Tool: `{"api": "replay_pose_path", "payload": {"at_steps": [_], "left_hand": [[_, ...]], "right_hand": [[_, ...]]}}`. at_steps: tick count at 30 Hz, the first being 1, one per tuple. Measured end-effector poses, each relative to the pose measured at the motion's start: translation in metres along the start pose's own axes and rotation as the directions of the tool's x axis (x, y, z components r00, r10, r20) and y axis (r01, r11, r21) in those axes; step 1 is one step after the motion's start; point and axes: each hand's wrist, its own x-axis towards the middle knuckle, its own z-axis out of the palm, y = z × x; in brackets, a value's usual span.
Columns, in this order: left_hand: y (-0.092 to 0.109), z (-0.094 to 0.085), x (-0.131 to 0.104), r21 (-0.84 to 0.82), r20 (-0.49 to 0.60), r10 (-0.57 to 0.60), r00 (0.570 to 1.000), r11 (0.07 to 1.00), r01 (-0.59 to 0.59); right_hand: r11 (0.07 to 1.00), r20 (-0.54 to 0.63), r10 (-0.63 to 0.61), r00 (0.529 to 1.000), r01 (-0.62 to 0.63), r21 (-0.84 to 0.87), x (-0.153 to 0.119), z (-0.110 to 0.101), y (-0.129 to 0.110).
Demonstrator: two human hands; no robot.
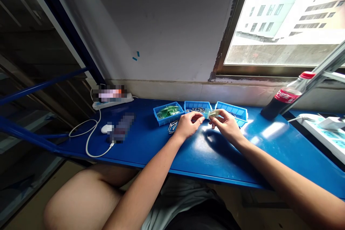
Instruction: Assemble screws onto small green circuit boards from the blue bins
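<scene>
My right hand (226, 125) grips a small clear plastic bag (211, 113) with greenish edges, held a little above the blue table. Something pale or metallic shows inside the bag, too small to name. Close by on its left, my left hand (189, 125) is closed in a pinch, fingertips at the bag's edge; what they hold is hidden. Beyond the hands stand a blue bin (168, 123) of green-tinted plastic bags, a middle blue bin (197, 104) of small metal parts, and a right blue bin (244, 115), partly covered by my right hand. Metal screws or pins (173, 126) lie beside my left hand.
A cola bottle (285, 97) leans at the right by a metal bar (327, 63) and a white power strip (330, 133). On the left lie a blurred phone-like object (122, 128), a white cable (87, 143) and another power strip (114, 103). A wall backs the table (151, 147).
</scene>
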Motion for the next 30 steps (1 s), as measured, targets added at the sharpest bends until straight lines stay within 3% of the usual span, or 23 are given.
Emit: {"api": "replay_pose_path", "payload": {"at_steps": [3, 6, 12, 16, 19, 24, 30], "left_hand": [[-0.0011, 0.0012, -0.0004, -0.048, 0.120, 0.056, 0.991, 0.998, -0.050], [-0.0031, 0.0002, 0.0007, -0.030, 0.158, 0.090, 0.983, 0.996, -0.087], [-0.0047, -0.0015, 0.0029, 0.099, 0.037, 0.049, 0.998, 0.994, -0.053], [-0.0034, -0.0005, 0.0019, 0.093, 0.000, 0.025, 1.000, 0.995, -0.025], [-0.0034, -0.0002, 0.0010, 0.086, 0.029, 0.034, 0.999, 0.996, -0.036], [-0.0050, 0.0001, 0.0006, 0.095, 0.106, 0.051, 0.993, 0.994, -0.061], [-0.0040, -0.0010, 0.0019, 0.088, -0.059, 0.011, 0.998, 0.996, -0.006]], "right_hand": [[0.999, 0.074, -0.032, 0.997, 0.029, 0.040, -0.0015, 0.0026, 0.0019], [0.997, 0.134, -0.067, 0.989, 0.063, 0.032, -0.0033, 0.0050, 0.0004], [0.998, 0.138, -0.053, 0.989, 0.050, 0.030, -0.0048, 0.0065, -0.0034], [0.998, 0.017, -0.051, 0.999, 0.051, -0.022, -0.0027, 0.0048, -0.0016], [0.995, -0.026, -0.070, 0.997, 0.068, -0.080, -0.0013, 0.0027, -0.0018], [0.999, 0.080, -0.010, 0.997, 0.014, -0.041, -0.0015, 0.0019, -0.0035], [0.997, -0.004, -0.009, 1.000, 0.009, -0.076, 0.0007, -0.0014, -0.0031]]}}
